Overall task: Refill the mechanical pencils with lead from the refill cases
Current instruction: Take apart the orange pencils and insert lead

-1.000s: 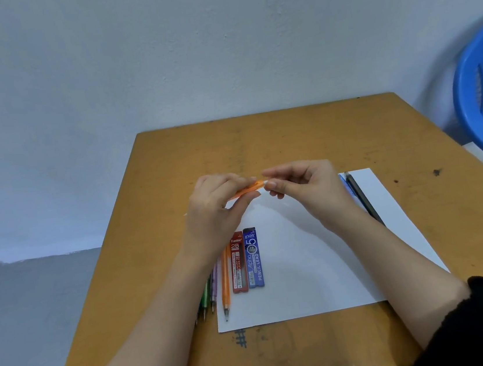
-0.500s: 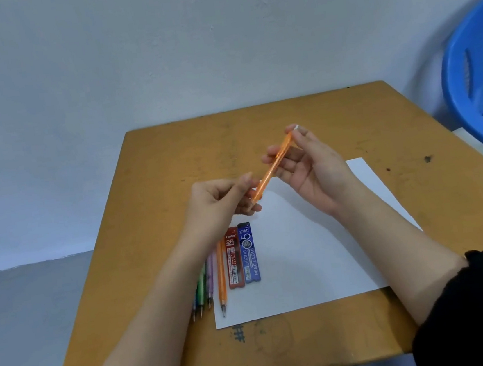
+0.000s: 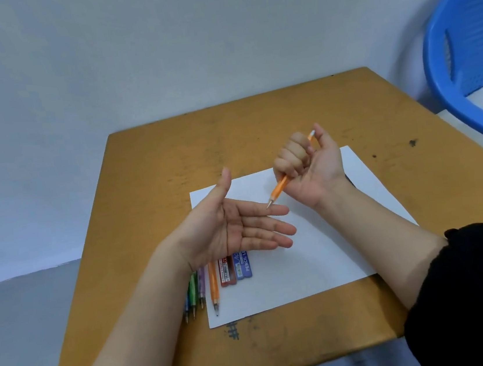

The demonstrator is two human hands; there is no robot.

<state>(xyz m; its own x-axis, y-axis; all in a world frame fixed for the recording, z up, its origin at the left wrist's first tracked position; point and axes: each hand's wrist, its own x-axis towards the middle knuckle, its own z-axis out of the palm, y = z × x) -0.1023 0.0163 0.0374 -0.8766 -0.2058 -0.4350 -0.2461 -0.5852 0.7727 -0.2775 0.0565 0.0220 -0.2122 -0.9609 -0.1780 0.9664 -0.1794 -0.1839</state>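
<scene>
The right hand (image 3: 308, 165) grips an orange mechanical pencil (image 3: 280, 188) in a fist, tip down over the flat, empty left hand (image 3: 233, 229). Both refill cases (image 3: 235, 270) lie untouched on the paper (image 3: 320, 264) beside the other pencils (image 3: 214, 289), so refilling looks barely begun.

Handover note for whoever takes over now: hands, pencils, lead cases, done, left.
The right hand grips an orange pencil in a fist, tip down over the left hand, which is open, palm up, empty.
The red refill case and blue refill case lie side by side on the white paper, partly hidden by the left hand; a second orange pencil lies beside them, three more pencils left of it.
Done: no refill visible. Left: load lead into every pencil.
</scene>
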